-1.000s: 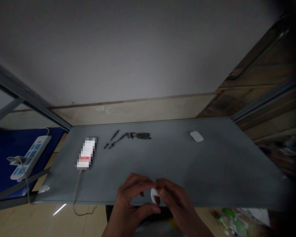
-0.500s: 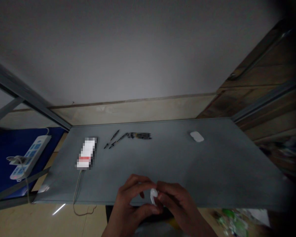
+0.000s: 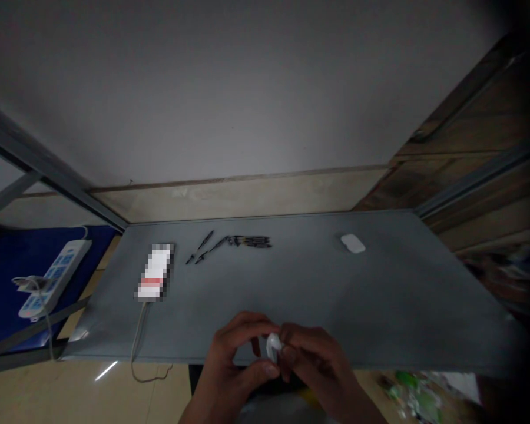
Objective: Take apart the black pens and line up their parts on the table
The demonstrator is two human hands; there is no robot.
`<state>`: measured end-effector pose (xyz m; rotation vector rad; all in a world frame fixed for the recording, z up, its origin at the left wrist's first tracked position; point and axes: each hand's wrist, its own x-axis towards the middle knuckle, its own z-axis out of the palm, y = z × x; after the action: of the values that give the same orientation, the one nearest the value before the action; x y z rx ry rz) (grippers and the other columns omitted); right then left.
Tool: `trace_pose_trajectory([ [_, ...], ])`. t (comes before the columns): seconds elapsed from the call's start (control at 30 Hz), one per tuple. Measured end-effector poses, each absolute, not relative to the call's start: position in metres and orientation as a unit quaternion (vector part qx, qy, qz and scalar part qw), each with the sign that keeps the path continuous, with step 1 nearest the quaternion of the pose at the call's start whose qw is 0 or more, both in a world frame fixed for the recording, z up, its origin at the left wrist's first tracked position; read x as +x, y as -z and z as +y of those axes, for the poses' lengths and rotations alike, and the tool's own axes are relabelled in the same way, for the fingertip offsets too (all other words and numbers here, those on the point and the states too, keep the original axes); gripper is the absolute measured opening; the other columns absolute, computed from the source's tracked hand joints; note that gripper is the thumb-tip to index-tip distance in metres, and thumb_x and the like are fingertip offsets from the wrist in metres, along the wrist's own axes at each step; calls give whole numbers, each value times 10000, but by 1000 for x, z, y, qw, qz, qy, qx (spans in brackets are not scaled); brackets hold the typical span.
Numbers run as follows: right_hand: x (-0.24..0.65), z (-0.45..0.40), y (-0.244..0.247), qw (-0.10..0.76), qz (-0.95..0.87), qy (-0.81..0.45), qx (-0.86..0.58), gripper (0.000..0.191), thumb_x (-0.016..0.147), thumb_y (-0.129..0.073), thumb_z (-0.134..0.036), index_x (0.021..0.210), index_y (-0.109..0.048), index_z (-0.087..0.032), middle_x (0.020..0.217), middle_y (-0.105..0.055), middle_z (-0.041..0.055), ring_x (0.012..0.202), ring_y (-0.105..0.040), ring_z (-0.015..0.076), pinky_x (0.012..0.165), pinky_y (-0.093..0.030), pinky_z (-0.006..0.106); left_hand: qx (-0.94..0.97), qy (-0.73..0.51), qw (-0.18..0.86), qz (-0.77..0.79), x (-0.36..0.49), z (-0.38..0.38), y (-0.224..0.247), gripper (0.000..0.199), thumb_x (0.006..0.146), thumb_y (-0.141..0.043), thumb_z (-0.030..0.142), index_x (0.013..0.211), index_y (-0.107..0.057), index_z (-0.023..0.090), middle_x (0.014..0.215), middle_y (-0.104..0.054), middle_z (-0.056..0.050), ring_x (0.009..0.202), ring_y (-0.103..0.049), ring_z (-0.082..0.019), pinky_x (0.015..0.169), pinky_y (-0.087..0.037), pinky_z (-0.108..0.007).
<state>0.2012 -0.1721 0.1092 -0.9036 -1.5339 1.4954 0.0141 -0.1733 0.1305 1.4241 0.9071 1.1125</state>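
Note:
Between my two hands, above the table's front edge, is a small white earbud (image 3: 272,346) with a rounded head and a stem. My left hand (image 3: 238,353) curls round it from the left, thumb near its lower end and forefinger over the top. From the right, my right hand (image 3: 315,356) pinches it with thumb and fingertips. Part of the earbud is hidden by the fingers. A white rounded earbud case (image 3: 353,243) lies on the grey table (image 3: 401,294), apart from both hands.
Several dark pens (image 3: 249,241) and pen parts lie at the back. On the left is a phone (image 3: 156,274) with a cable (image 3: 136,335) over the front edge. A white power strip (image 3: 59,277) lies on a blue surface. Metal posts flank the table; a wall stands behind.
The earbud has turned slightly between my fingers, and its stem shows differently. My hands have stayed in nearly the same place. The things on the table have not moved.

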Motion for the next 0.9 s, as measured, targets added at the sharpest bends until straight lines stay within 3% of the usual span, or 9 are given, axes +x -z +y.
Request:
trace_pose_trajectory([
  [0.4, 203, -173, -111, 397, -592, -593, -373, 366, 1000, -497, -370, 708, -608, -178, 648, -584, 5, 606, -548, 114, 615, -405, 245, 590, -456, 523, 411, 8, -172, -133, 324, 882, -697, 413, 1139, -718, 218, 1043, -685, -94, 910, -630, -186, 767, -509, -265],
  [0.53, 203, -175, -105, 384, -603, -564, -413, 283, 972, -546, -398, 788, -610, -192, 683, -566, -2, 647, -543, 130, 622, -401, 251, 558, -450, 527, 456, 0, -172, -138, 330, 906, -679, 328, 1223, -695, 236, 1153, -706, -104, 985, -651, -186, 835, -521, -272],
  [0.63, 202, -176, -101, 367, -624, -530, -441, 360, 990, -505, -404, 698, -533, -194, 638, -500, -14, 608, -488, 124, 583, -362, 252, 526, -479, 512, 482, -9, -174, -146, 360, 898, -689, 283, 1255, -687, 240, 1197, -712, -109, 1047, -664, -201, 893, -536, -295],
  [0.9, 204, -178, -78, 346, -674, -492, -430, 492, 942, -564, -472, 568, -415, -189, 565, -417, -36, 560, -443, 111, 548, -323, 245, 506, -565, 370, 537, -46, -185, -184, 453, 822, -767, 298, 1263, -676, 242, 1044, -743, -66, 875, -695, -185, 756, -586, -279],
])
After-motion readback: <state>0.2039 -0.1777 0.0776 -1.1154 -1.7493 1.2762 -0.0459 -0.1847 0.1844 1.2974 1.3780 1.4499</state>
